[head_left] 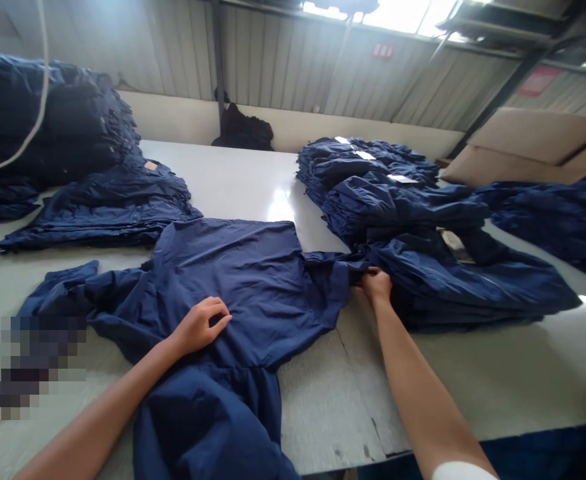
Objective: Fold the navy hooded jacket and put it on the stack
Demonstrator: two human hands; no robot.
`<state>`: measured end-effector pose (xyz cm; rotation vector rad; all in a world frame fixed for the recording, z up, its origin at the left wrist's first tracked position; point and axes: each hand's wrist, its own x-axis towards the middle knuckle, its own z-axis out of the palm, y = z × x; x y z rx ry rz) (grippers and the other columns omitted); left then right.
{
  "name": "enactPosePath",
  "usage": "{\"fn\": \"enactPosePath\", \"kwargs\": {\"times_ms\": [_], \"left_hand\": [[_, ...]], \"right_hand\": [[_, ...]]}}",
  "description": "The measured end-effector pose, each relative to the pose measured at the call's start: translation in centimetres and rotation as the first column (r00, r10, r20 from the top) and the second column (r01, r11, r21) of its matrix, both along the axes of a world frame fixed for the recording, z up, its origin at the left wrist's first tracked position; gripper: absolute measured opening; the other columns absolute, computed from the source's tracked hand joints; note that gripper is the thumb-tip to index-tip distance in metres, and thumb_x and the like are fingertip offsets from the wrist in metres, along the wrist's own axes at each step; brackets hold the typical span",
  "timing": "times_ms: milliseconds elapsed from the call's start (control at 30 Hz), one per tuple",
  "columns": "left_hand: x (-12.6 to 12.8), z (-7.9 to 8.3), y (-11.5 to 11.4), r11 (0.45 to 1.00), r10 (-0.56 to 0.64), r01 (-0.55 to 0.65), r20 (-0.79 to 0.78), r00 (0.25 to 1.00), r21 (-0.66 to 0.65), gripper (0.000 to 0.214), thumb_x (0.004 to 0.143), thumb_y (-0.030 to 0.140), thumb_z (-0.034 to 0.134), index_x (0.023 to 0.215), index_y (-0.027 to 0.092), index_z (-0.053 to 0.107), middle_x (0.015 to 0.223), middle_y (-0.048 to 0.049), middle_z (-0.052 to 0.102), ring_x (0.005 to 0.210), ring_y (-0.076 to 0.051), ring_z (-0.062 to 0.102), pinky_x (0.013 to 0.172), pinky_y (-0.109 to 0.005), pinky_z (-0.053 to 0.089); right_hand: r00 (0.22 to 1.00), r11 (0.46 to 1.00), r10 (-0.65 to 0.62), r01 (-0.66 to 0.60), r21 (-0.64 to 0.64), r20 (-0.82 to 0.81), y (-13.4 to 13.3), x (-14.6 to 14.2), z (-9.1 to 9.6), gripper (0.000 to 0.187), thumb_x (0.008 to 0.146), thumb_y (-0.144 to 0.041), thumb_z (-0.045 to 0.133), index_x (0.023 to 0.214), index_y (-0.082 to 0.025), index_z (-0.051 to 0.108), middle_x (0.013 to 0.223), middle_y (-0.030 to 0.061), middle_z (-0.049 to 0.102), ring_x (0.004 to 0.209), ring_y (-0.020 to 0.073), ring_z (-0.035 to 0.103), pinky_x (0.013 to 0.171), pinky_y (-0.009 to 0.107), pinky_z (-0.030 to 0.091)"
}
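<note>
A navy blue garment (pixel 237 267) lies spread across the table in front of me, creased, with one part hanging over the near edge. A narrow, sleeve-like part (pixel 330 283) reaches to the right. At that part's far end my right hand (pixel 377 285) is closed, its fingers pinching the fabric beside a folded pile. My left hand (pixel 203 325) rests on the middle of the garment, fingers loosely bent and thumb apart, holding nothing. Another sleeve-like part (pixel 73 287) trails off to the left.
Stacked navy garments (pixel 467 280) lie to the right, with tagged piles (pixel 367 167) behind them. More piles (pixel 107 207) stand on the left. A white cord (pixel 43 93) hangs at the upper left. Cardboard (pixel 533 147) leans at the back right of the table (pixel 323 400).
</note>
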<state>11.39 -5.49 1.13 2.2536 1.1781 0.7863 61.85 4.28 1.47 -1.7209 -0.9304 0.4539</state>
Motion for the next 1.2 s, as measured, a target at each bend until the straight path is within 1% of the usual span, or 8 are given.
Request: {"fn": "enactPosePath", "kwargs": {"times_ms": [233, 433, 533, 700, 800, 900, 967, 1200], "left_hand": [[0.5, -0.5, -0.2, 0.993, -0.01, 0.018, -0.066, 0.998, 0.117, 0.022, 0.105, 0.031, 0.055, 0.092, 0.02, 0.068, 0.1, -0.0069, 0.069, 0.096, -0.021, 0.062, 0.092, -0.036, 0.05], [0.8, 0.0, -1.3, 0.96, -0.043, 0.11, -0.254, 0.966, 0.257, 0.017, 0.101, 0.033, 0.059, 0.103, 0.019, 0.07, 0.108, -0.0103, 0.068, 0.101, -0.026, 0.06, 0.093, -0.043, 0.048], [1.8, 0.3, -2.3, 0.95, -0.039, 0.131, -0.308, 0.951, 0.283, 0.02, 0.1, 0.035, 0.061, 0.107, 0.018, 0.071, 0.109, -0.0122, 0.068, 0.101, -0.028, 0.06, 0.09, -0.045, 0.049], [3.2, 0.9, -2.7, 0.987, -0.055, 0.065, -0.072, 0.996, 0.15, 0.022, 0.1, 0.04, 0.063, 0.105, 0.021, 0.071, 0.108, -0.0108, 0.07, 0.102, -0.027, 0.063, 0.094, -0.046, 0.051], [2.2, 1.8, -2.0, 0.994, 0.024, 0.02, 0.406, 0.913, -0.104, 0.039, 0.098, 0.054, 0.065, 0.12, 0.023, 0.068, 0.116, -0.0111, 0.071, 0.106, -0.026, 0.067, 0.095, -0.044, 0.055], [-0.5, 3.4, -1.7, 0.945, 0.193, 0.08, 0.739, 0.645, -0.318, 0.076, 0.086, 0.078, 0.067, 0.142, 0.027, 0.057, 0.132, -0.013, 0.068, 0.115, -0.031, 0.068, 0.093, -0.046, 0.06], [-2.9, 4.6, -1.9, 0.911, 0.294, 0.102, 0.805, 0.516, -0.399, 0.096, 0.075, 0.084, 0.072, 0.153, 0.031, 0.05, 0.141, -0.0128, 0.065, 0.12, -0.034, 0.068, 0.094, -0.047, 0.061], [-8.8, 4.6, -2.8, 0.685, 0.701, -0.31, 0.482, 0.525, -0.659, 0.109, 0.063, 0.054, 0.095, 0.157, 0.032, 0.046, 0.137, -0.0137, 0.067, 0.105, -0.03, 0.075, 0.074, -0.034, 0.063]], "right_hand": [[0.63, 0.963, -0.039, -0.183, 0.197, 0.776, -0.3, -3.4, 4.5, 0.027, 0.088, -0.028, 0.054, 0.103, -0.019, 0.074, 0.114, 0.0155, 0.072, 0.114, 0.0327, 0.063, 0.108, 0.048, 0.043], [0.243, 0.897, 0.413, -0.276, -0.346, 0.878, 1.6, -7.7, 7.6, 0.039, 0.078, -0.036, 0.071, 0.116, -0.024, 0.077, 0.127, 0.0122, 0.072, 0.124, 0.0357, 0.055, 0.11, 0.049, 0.035], [0.303, 0.88, 0.469, -0.083, -0.467, 0.83, 2.9, -9.4, 8.2, 0.023, 0.085, -0.026, 0.062, 0.098, -0.02, 0.079, 0.107, 0.0158, 0.077, 0.107, 0.0332, 0.063, 0.095, 0.044, 0.041], [0.538, 0.967, 0.08, -0.245, 0.065, 0.839, 0.8, -16.0, 12.0, 0.034, 0.103, -0.037, 0.047, 0.104, -0.016, 0.075, 0.103, 0.0167, 0.077, 0.097, 0.0308, 0.069, 0.087, 0.04, 0.047], [0.514, 0.764, 0.196, -0.614, 0.198, 0.835, -4.4, -22.3, 14.6, 0.035, 0.107, -0.04, 0.048, 0.119, -0.018, 0.072, 0.113, 0.0138, 0.077, 0.107, 0.0283, 0.069, 0.101, 0.041, 0.048], [0.201, 0.422, 0.441, -0.906, -0.005, 0.875, -10.1, -27.1, 14.4, 0.05, 0.105, -0.041, 0.054, 0.153, -0.024, 0.053, 0.145, 0.01, 0.066, 0.136, 0.0282, 0.058, 0.119, 0.046, 0.04], [0.072, 0.349, 0.484, -0.93, -0.117, 0.872, -12.7, -28.3, 12.4, 0.059, 0.103, -0.037, 0.058, 0.16, -0.029, 0.045, 0.155, 0.0088, 0.058, 0.147, 0.0294, 0.047, 0.126, 0.05, 0.032], [0.26, 0.703, 0.458, -0.691, -0.168, 0.85, -12.1, -21.9, 3.0, 0.077, 0.087, -0.02, 0.071, 0.159, -0.029, 0.045, 0.153, 0.0162, 0.051, 0.141, 0.0418, 0.045, 0.118, 0.066, 0.035]]}}
